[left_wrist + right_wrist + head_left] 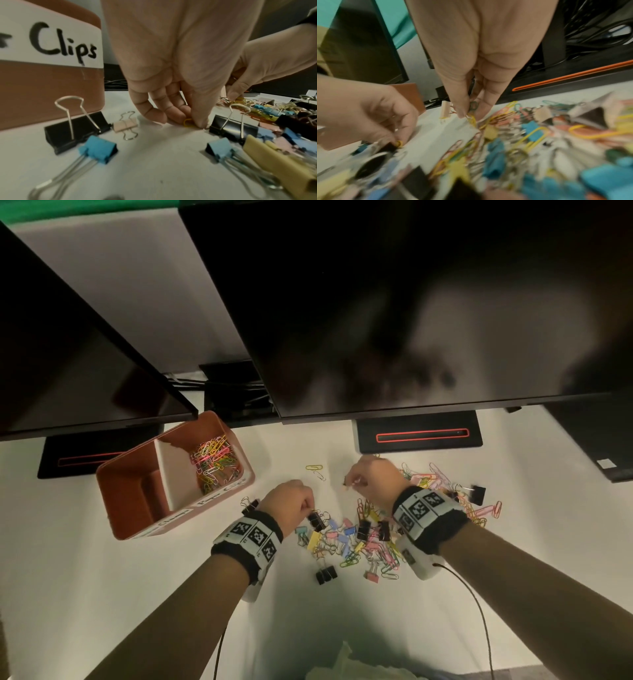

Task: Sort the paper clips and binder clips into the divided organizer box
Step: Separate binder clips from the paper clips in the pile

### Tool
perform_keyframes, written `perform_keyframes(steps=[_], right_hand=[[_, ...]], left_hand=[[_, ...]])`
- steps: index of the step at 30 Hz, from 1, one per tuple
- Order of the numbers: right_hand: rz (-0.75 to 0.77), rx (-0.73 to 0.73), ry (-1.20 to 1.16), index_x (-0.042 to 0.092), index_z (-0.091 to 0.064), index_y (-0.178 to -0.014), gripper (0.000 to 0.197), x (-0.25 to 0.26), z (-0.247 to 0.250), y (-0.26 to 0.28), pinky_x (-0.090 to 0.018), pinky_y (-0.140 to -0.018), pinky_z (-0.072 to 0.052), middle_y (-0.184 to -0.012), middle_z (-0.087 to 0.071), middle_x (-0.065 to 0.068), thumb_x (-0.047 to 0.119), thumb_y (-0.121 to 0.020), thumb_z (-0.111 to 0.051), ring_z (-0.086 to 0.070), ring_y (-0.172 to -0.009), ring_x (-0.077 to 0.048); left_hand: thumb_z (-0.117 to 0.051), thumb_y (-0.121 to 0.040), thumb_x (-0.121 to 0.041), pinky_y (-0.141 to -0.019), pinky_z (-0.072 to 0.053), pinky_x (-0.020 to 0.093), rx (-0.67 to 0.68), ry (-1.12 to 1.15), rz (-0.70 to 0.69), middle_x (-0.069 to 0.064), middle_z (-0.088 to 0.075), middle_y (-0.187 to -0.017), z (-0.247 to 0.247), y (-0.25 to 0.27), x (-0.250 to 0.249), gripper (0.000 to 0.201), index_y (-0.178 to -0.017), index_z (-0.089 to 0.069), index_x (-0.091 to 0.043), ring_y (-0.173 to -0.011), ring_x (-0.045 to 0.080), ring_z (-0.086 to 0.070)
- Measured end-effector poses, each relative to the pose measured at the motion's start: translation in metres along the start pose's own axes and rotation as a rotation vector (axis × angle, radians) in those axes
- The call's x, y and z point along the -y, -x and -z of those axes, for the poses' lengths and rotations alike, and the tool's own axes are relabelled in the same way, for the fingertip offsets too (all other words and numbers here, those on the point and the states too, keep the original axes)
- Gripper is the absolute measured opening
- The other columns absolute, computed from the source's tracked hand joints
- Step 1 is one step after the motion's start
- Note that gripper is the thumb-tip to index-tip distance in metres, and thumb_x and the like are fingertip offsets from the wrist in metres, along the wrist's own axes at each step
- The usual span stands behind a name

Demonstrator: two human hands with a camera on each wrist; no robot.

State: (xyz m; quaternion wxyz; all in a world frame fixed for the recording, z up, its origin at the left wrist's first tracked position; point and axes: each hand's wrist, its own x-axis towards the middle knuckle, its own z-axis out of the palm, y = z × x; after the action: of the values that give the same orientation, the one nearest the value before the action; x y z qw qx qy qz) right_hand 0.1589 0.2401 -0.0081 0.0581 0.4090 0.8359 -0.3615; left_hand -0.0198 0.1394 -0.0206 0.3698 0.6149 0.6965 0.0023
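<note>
White table (pixel 85 559) under organizer box (pixel 137 508), scattered clips (pixel 346 539).

The white label strip (pixel 51 40) on the brown organizer box (pixel 51 88), at ten o'clock in the left wrist view, reads "Clips" in black handwriting; the word before it is cut off; the box labels in the head view are too blurred to read.

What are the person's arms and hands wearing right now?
Both forearms are bare, with no sleeves or gloves on the left hand or right hand. Each wrist carries a black band: the left wristband and right wristband bear white panels printed with black square markers. A thin dark cable trails from the right one.
</note>
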Motion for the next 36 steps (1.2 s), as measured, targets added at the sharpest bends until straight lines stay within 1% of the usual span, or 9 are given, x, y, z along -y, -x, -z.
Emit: perform_keyframes(steps=[3,5,8,15,22,26,31,33,36], right_hand=[[-0.021,0.002,0.046,0.010,-0.069,-0.101,0.017,-0.013,0.011,-0.005,-0.016,-0.078,-0.040,-0.108,-0.054,-0.005,0.009,-0.088,-0.057,-0.056,-0.088,-0.016],[0.000,0.062,0.085,0.009,-0.068,-0.101,0.017,-0.017,0.015,-0.007,-0.018,-0.081,-0.043,-0.112,-0.052,-0.006,0.007,-0.088,-0.057,-0.059,-0.094,-0.021],[0.055,0.129,0.108,0.012,-0.067,-0.103,0.018,-0.018,0.015,-0.008,-0.024,-0.090,-0.047,-0.116,-0.049,-0.005,0.008,-0.087,-0.059,-0.058,-0.096,-0.020],[0.011,0.162,0.140,0.015,-0.052,-0.123,0.045,-0.013,0.009,-0.007,-0.024,-0.093,-0.043,-0.125,-0.046,-0.002,0.015,-0.081,-0.068,-0.053,-0.107,-0.020],[-0.047,0.125,0.125,0.011,-0.063,-0.106,0.018,-0.011,0.003,-0.007,-0.023,-0.085,-0.046,-0.109,-0.061,-0.007,0.012,-0.089,-0.057,-0.057,-0.095,-0.020],[-0.005,0.108,0.165,0.014,-0.065,-0.101,0.016,-0.013,0.001,0.002,-0.024,-0.085,-0.045,-0.110,-0.055,-0.003,0.019,-0.088,-0.059,-0.054,-0.097,-0.017],[0.022,0.000,0.143,0.022,-0.061,-0.105,0.021,-0.022,0.009,0.013,-0.028,-0.091,-0.047,-0.114,-0.051,0.004,0.022,-0.084,-0.063,-0.050,-0.106,-0.016],[0.037,0.027,0.157,0.024,-0.059,-0.113,0.030,-0.025,0.015,0.012,-0.028,-0.094,-0.042,-0.121,-0.051,0.004,0.021,-0.084,-0.062,-0.046,-0.112,-0.016],[0.043,0.133,0.179,0.025,-0.054,-0.124,0.042,-0.028,0.021,0.011,-0.027,-0.098,-0.039,-0.130,-0.046,0.004,0.020,-0.083,-0.063,-0.044,-0.118,-0.017]], left_hand=[[-0.057,-0.087,-0.013,-0.085,-0.051,0.031,-0.029,0.098,0.039,0.004,-0.063,-0.099,0.000,0.002,0.002,0.014,-0.101,-0.062,-0.013,-0.089,0.018,-0.060],[-0.059,-0.087,-0.014,-0.086,-0.051,0.031,-0.025,0.149,0.065,0.004,-0.065,-0.098,0.000,0.002,0.001,0.016,-0.103,-0.061,-0.013,-0.089,0.018,-0.061],[-0.063,-0.084,-0.017,-0.087,-0.052,0.033,0.022,0.147,0.093,0.005,-0.067,-0.097,-0.001,0.001,-0.003,0.016,-0.099,-0.062,-0.013,-0.089,0.019,-0.063],[-0.062,-0.085,-0.018,-0.086,-0.050,0.030,0.012,0.034,0.049,0.005,-0.061,-0.101,-0.005,-0.002,-0.007,0.012,-0.095,-0.065,-0.012,-0.091,0.018,-0.060],[-0.056,-0.088,-0.013,-0.086,-0.047,0.029,-0.034,0.018,0.041,0.008,-0.057,-0.103,-0.005,-0.006,-0.005,0.011,-0.094,-0.064,-0.009,-0.093,0.021,-0.056],[-0.051,-0.088,-0.009,-0.085,-0.048,0.030,-0.021,-0.024,0.022,0.008,-0.056,-0.101,-0.005,-0.006,-0.007,0.010,-0.093,-0.061,-0.009,-0.092,0.021,-0.055],[-0.047,-0.090,-0.008,-0.085,-0.046,0.028,0.015,-0.006,-0.024,0.005,-0.056,-0.099,0.000,-0.006,-0.006,0.017,-0.104,-0.057,-0.010,-0.091,0.019,-0.054],[-0.051,-0.089,-0.010,-0.082,-0.044,0.024,-0.026,0.030,-0.041,0.002,-0.052,-0.095,0.007,-0.010,-0.005,0.015,-0.101,-0.060,-0.010,-0.086,0.016,-0.053],[-0.058,-0.087,-0.013,-0.082,-0.046,0.027,-0.166,0.104,-0.036,0.001,-0.049,-0.090,0.017,-0.021,-0.007,0.009,-0.092,-0.064,-0.009,-0.083,0.018,-0.053]])
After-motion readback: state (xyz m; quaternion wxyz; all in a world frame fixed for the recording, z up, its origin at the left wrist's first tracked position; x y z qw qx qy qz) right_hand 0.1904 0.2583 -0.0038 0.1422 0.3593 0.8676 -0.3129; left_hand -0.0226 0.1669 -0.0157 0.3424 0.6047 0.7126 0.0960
